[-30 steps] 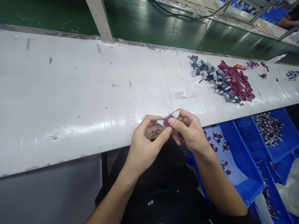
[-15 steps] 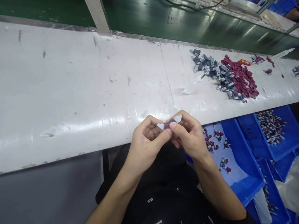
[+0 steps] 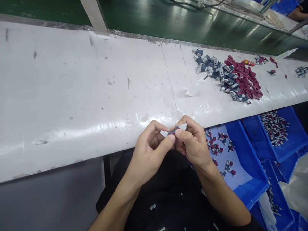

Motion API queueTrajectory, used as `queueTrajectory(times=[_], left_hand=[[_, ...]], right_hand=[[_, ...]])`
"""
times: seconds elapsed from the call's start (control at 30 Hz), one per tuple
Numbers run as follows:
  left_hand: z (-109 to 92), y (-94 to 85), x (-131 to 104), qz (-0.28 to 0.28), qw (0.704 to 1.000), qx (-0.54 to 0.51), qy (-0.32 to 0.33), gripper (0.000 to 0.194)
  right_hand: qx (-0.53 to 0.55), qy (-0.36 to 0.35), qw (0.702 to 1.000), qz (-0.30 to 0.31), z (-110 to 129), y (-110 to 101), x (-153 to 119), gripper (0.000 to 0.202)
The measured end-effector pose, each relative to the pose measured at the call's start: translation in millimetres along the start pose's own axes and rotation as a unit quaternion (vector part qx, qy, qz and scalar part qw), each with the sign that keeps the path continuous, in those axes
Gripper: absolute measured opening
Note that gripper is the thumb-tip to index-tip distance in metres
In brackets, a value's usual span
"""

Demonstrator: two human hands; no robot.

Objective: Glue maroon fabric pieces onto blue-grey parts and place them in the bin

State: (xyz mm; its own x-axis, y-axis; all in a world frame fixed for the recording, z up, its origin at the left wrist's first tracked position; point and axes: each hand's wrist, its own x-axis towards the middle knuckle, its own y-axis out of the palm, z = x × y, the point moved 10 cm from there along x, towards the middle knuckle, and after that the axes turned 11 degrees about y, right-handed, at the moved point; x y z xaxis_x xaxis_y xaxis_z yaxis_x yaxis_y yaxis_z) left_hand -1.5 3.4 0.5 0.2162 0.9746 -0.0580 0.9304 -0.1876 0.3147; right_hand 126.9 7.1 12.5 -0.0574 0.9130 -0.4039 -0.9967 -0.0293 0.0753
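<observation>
Close to the table's near edge, both hands pinch one small plastic part (image 3: 172, 131) with whitish ends, a dark blue-grey body and a little maroon along its lower side. My left hand (image 3: 150, 149) is closed on its left end, thumb and forefinger pressed near the middle. My right hand (image 3: 193, 142) grips the other half, its thumb lying over the body. Fingers hide much of the part. To the right on the table lie a pile of blue-grey and whitish parts (image 3: 221, 72) and, against it, a heap of flat maroon pieces (image 3: 249, 81).
A translucent object (image 3: 193, 89) with a dark tip lies left of the piles. An orange-red wrapper-like item (image 3: 249, 63) sits behind the maroon heap. Blue bins (image 3: 250, 166) with assembled-looking parts stand below the table at right. A post (image 3: 95, 16) rises at the back.
The held part has tilted in my fingers, so less maroon and more of its blue-grey edge shows. Both hands keep their pinch. The whole view has shifted slightly.
</observation>
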Motion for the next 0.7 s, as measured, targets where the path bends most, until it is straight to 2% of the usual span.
queueTrajectory(times=[0.2, 0.43, 0.57, 0.7], left_hand=[[-4, 1.3, 2, 0.03, 0.999, 0.026, 0.006, 0.01], [-12, -0.6, -1, -0.005, 0.998, 0.034, 0.046, 0.003], [-9, -1.1, -3, -0.012, 0.999, 0.027, 0.044, 0.002], [-2, 0.8, -3, 0.005, 0.999, -0.01, 0.031, 0.005]], right_hand=[[0.026, -0.031, 0.999, -0.019, 6, -2, -8, 0.019], [0.018, -0.052, 0.998, -0.018, 11, 0, -14, 0.016], [0.014, -0.067, 0.998, -0.005, 13, 3, -16, 0.014], [0.01, -0.113, 0.994, 0.011, 19, 6, -17, 0.013]])
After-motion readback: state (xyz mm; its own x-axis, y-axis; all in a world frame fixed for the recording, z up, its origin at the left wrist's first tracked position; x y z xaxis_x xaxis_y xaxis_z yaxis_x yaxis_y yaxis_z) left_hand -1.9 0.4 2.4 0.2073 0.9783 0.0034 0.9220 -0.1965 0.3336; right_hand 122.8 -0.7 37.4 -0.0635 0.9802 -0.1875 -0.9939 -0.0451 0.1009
